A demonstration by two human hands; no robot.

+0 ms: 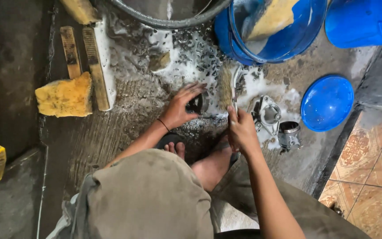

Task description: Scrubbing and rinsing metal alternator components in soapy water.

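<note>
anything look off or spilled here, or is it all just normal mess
Soapy foam is spread across the wet concrete floor around both hands. The left hand holds a small dark part while the right hand grips a brush. A blue basin lies upside down beside metal engine parts.

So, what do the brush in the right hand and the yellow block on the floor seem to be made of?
The brush in the right hand looks like pale stiff bristles on a thin handle, probably plastic or wood; foam hides much. The yellow block seems soft sponge foam: porous, torn edges, dirty matte surface.
</note>
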